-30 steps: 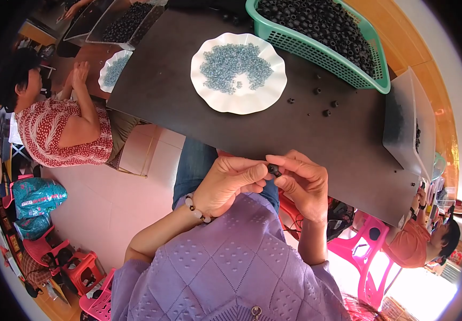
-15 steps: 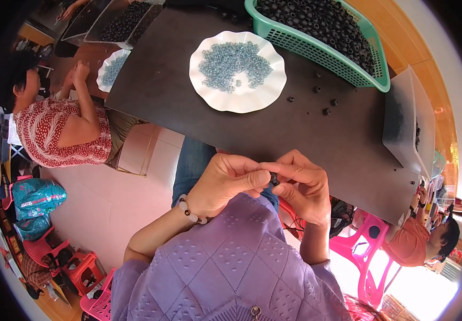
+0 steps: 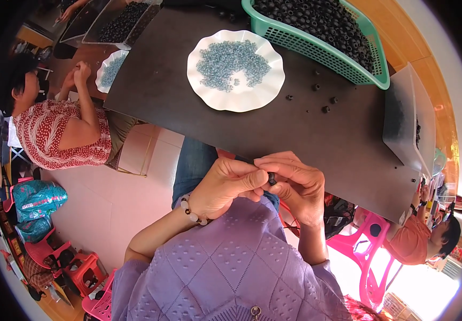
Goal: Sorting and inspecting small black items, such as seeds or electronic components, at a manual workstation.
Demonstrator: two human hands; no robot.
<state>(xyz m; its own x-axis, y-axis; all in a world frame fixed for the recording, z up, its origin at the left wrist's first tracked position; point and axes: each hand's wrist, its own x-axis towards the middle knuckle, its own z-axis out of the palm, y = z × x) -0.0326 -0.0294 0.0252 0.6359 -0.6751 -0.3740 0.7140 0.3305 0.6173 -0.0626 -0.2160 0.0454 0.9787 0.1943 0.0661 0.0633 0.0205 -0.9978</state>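
Observation:
Just beyond the near edge of my lap, both hands meet over a small black ring-shaped part (image 3: 272, 180). My right hand (image 3: 303, 188) pinches the part between thumb and fingers. From the other side my left hand (image 3: 221, 188), with a beaded bracelet at its wrist, is closed in a pinch with its thumb tip against the part. Anything else between the left fingers is hidden. Ahead of the hands, a white wavy-rimmed plate (image 3: 236, 101) holds many small translucent blue-grey pieces (image 3: 228, 61).
A green basket (image 3: 308, 52) full of black parts stands at the far right of the dark table (image 3: 161, 96). Several loose black parts (image 3: 326, 109) lie before it. A translucent bin (image 3: 402, 123) stands by the right edge. Co-workers sit at left (image 3: 62, 128) and right (image 3: 410, 238).
The right fingers have shifted slightly around the black part, and both hands have moved a little to the left. The part stays between the hands.

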